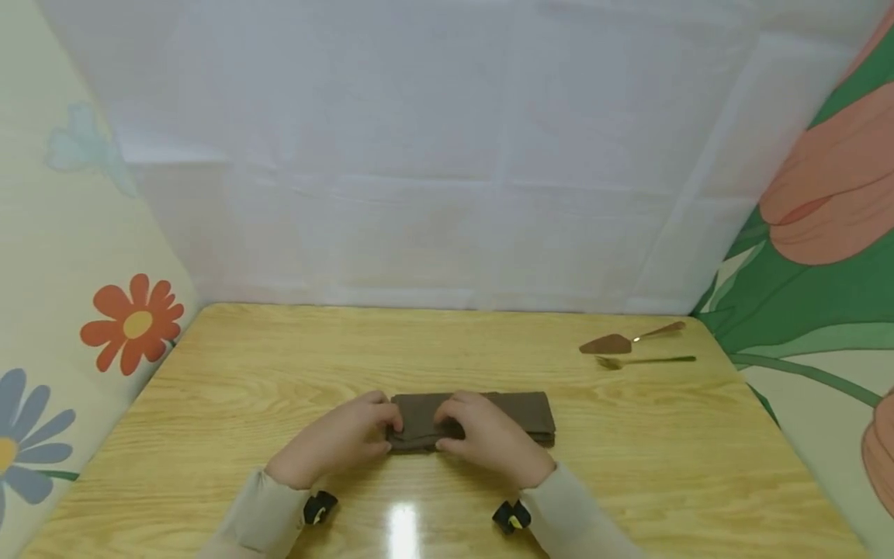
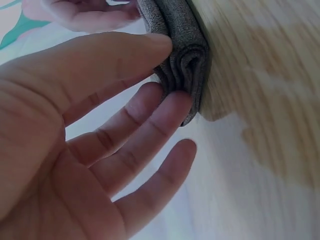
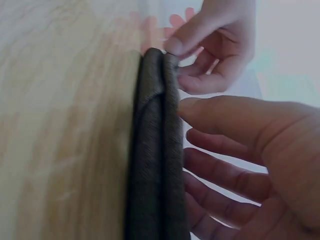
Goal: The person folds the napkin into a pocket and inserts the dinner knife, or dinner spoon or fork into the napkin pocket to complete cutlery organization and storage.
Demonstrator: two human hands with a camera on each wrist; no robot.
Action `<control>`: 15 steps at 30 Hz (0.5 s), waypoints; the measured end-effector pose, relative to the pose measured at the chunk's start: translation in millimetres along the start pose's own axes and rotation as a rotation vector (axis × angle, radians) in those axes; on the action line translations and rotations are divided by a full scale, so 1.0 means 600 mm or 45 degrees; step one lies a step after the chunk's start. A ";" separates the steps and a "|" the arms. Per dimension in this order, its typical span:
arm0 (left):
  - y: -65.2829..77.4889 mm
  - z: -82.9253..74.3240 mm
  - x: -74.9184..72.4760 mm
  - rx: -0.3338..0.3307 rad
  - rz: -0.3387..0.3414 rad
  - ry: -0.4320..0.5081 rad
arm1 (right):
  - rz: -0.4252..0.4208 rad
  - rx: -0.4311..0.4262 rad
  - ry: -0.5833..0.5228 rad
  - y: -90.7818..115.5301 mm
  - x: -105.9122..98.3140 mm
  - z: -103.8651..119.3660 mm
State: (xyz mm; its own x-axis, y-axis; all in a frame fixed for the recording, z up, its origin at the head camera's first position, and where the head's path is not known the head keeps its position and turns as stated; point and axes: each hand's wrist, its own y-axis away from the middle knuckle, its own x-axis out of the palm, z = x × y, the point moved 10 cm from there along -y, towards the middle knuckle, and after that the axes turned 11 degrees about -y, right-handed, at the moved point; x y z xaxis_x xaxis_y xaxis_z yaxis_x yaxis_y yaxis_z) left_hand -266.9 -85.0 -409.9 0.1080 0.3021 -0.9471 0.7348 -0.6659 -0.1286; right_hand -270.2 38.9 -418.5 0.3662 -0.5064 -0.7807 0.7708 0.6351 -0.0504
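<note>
A dark grey-brown cloth (image 1: pixel 527 410), folded into a long flat strip of several layers, lies on the wooden table. At its left end my left hand (image 1: pixel 342 439) pinches the corner, thumb on the front edge and fingertips at the end folds, as the left wrist view shows on the cloth (image 2: pixel 175 25). Near the middle my right hand (image 1: pixel 489 439) holds the upper layer, its thumb against the front edge and its bent fingers over the top. Along the front side of the cloth (image 3: pixel 150 165), the right wrist view shows two thick layers with a groove between them.
A cake server (image 1: pixel 608 344) and a fork (image 1: pixel 646 360) lie at the back right of the wooden table (image 1: pixel 279 349). A white sheet (image 1: pixel 447 155) hangs behind the table. Flower-printed panels stand on both sides.
</note>
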 end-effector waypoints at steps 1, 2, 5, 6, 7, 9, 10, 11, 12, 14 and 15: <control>-0.001 0.001 0.001 -0.005 0.002 0.008 | -0.001 -0.001 -0.014 -0.002 0.004 -0.002; -0.001 0.001 0.002 -0.002 -0.001 0.012 | 0.001 0.001 -0.028 -0.004 0.008 -0.003; -0.003 0.003 0.005 -0.005 -0.005 0.008 | 0.013 0.008 -0.076 -0.009 0.016 -0.006; -0.004 0.003 0.006 -0.005 -0.011 -0.009 | 0.014 0.007 -0.088 -0.011 0.018 -0.006; -0.004 0.004 0.006 -0.008 -0.018 -0.024 | 0.014 0.005 -0.099 -0.013 0.019 -0.006; -0.005 0.005 0.006 -0.021 -0.034 -0.056 | 0.015 -0.001 -0.129 -0.016 0.021 -0.005; -0.005 0.005 0.006 -0.024 -0.042 -0.067 | 0.015 -0.006 -0.142 -0.017 0.021 -0.005; -0.006 0.005 0.005 -0.026 -0.053 -0.076 | 0.015 -0.010 -0.153 -0.019 0.022 -0.006; -0.006 0.005 0.004 -0.030 -0.060 -0.079 | 0.016 -0.013 -0.168 -0.021 0.022 -0.007; -0.007 0.005 0.002 -0.035 -0.074 -0.072 | 0.017 -0.011 -0.200 -0.024 0.023 -0.010; -0.007 0.004 0.001 -0.037 -0.083 -0.068 | 0.015 -0.008 -0.217 -0.026 0.023 -0.012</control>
State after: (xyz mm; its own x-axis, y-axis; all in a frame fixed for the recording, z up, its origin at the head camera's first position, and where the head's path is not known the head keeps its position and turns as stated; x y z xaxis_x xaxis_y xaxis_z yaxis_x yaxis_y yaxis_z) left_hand -271.8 -83.9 -410.5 0.0240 0.3067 -0.9515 0.7586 -0.6255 -0.1825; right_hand -280.7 26.0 -433.0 0.4589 -0.5903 -0.6640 0.7626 0.6452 -0.0464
